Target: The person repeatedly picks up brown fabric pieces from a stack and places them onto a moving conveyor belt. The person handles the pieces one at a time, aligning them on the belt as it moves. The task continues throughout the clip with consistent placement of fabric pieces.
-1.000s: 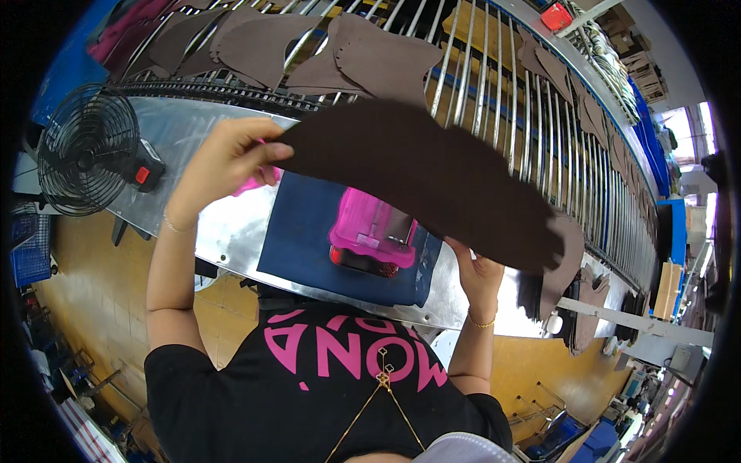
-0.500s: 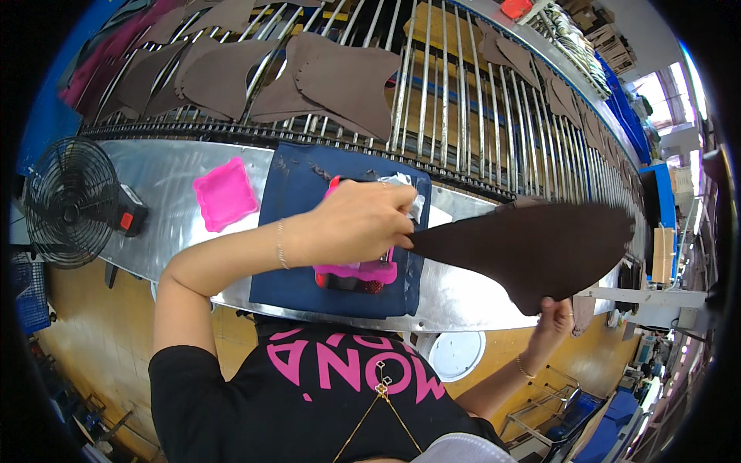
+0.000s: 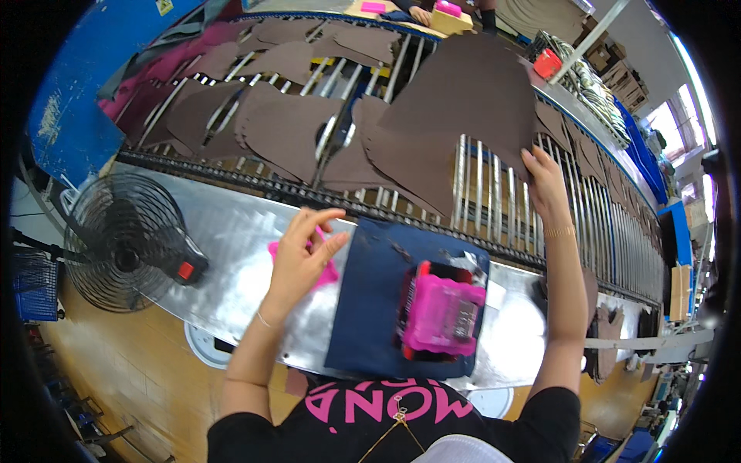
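Note:
My right hand (image 3: 546,185) is stretched out over the roller conveyor, its fingers closed on the edge of a large dark brown cut sheet piece (image 3: 475,89). That piece hangs over the rollers and partly covers other brown pieces. My left hand (image 3: 301,258) is held above a scalloped pink tray-like object (image 3: 328,272), fingers apart and slightly bent, with nothing visible in them. A second pink scalloped object (image 3: 441,318) with a clear window sits on a red and black base, on a dark blue mat (image 3: 367,309) between my arms.
A black fan (image 3: 123,243) stands at the left on the metal table (image 3: 231,224). Brown pieces (image 3: 282,127) lie in overlapping rows along the conveyor rollers (image 3: 494,193). Across the conveyor, another person's hand (image 3: 421,15) rests near a pink object on a box.
My left hand has let go of the brown piece's narrow tip and moved left to the pink tray-like object. My right hand has carried the piece up and away over the conveyor. The view has shifted.

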